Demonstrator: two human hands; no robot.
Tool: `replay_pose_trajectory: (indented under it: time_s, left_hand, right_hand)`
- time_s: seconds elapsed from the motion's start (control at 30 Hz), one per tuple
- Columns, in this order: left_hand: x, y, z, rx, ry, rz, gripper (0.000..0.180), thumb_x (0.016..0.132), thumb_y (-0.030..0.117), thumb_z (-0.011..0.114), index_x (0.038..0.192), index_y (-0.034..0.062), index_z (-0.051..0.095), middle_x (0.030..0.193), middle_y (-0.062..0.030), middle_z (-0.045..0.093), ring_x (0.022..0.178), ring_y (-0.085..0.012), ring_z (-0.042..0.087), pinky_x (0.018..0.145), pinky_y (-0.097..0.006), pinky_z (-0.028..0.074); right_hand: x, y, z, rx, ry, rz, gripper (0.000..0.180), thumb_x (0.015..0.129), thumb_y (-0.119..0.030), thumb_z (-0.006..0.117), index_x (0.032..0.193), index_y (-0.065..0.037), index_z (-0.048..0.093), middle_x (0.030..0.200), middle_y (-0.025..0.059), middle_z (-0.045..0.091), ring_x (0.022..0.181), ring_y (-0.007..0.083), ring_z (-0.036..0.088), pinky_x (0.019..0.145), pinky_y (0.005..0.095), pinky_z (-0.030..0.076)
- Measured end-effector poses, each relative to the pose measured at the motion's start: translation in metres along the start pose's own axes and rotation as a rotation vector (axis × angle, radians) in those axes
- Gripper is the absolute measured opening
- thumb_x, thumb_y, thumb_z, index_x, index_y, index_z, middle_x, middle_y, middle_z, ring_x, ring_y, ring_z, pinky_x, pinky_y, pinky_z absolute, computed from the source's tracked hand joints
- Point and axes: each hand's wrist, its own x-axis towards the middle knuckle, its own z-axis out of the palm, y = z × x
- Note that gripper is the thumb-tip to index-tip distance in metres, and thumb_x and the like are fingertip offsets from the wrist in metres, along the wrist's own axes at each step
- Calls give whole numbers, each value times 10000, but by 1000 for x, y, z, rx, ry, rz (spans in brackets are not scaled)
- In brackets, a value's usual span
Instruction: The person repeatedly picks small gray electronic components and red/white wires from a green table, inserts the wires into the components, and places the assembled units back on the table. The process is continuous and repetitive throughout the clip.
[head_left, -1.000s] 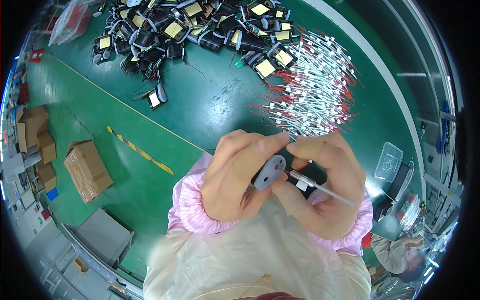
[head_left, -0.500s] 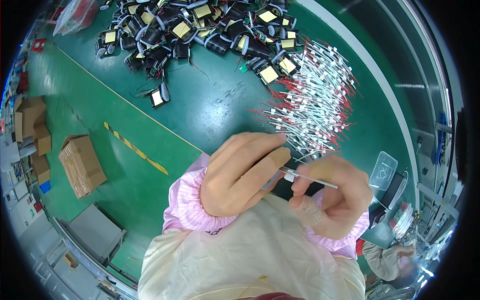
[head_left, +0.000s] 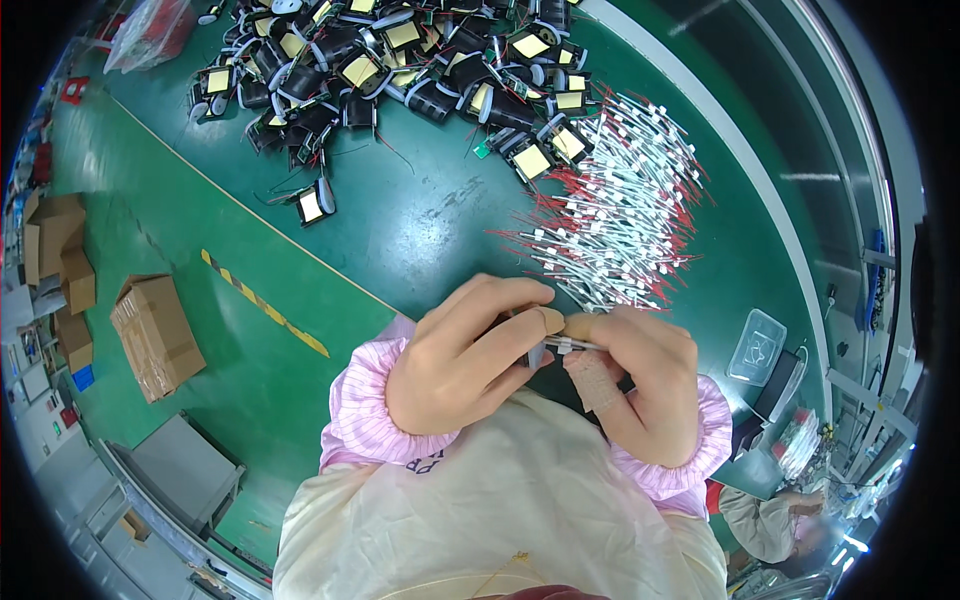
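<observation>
On my head view, the left hand (head_left: 462, 358) closes around a smooth grey plastic piece (head_left: 537, 357), mostly hidden. The right hand (head_left: 648, 385) pinches a thin white-sleeved wire lead (head_left: 568, 345) with a boxy connector. Both sit between the hands (whether they touch, I can't tell), near the glossy green tabletop (head_left: 415, 235).

I count two hands, my left hand (head_left: 450, 365) and my right hand (head_left: 648, 385), with one grey part (head_left: 537, 357) and one white connector (head_left: 565, 346) between them. My counter (head_left: 410, 235) carries one pile of black cases (head_left: 432, 103) and one heap of wires (head_left: 620, 210), both too jumbled to count singly, plus one stray case (head_left: 314, 204), one clear box (head_left: 757, 346), and one plastic bag (head_left: 150, 36). I count one striped strip (head_left: 265, 304) on the floor (head_left: 225, 375).
</observation>
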Motion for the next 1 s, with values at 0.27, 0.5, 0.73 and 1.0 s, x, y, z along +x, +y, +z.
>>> replay_pose_trajectory:
  time_s: [0.27,0.5,0.73,1.0]
  left_hand:
    - [2,5,-10,-228,-29,-86,369,756,35,768,1054,-97,595,1066,-226,642,846,-267,650,718,-335,525]
    - [1,-5,-18,-401,-49,-246,289,843,23,651,1080,-135,597,1046,-267,645,872,-266,662,770,-333,529]
    - [-4,-6,-12,-639,59,-269,271,818,34,697,1018,-135,628,923,-254,668,765,-282,672,689,-349,535]
    - [-9,4,16,-237,340,-100,257,711,-107,728,957,-114,654,887,-223,672,662,-273,647,575,-312,511]
  right_hand:
    - [1,4,3,87,45,78,117,777,-26,712,857,12,635,664,102,554,500,236,513,466,347,398]
    - [0,12,5,100,3,41,110,792,-27,695,853,12,612,673,107,545,513,257,505,471,351,390]
    - [5,13,5,228,-82,-35,101,790,10,680,839,6,592,687,117,555,545,281,535,488,356,413]
    - [-2,6,29,17,166,-31,121,766,60,676,819,17,576,674,126,540,532,278,527,478,355,407]
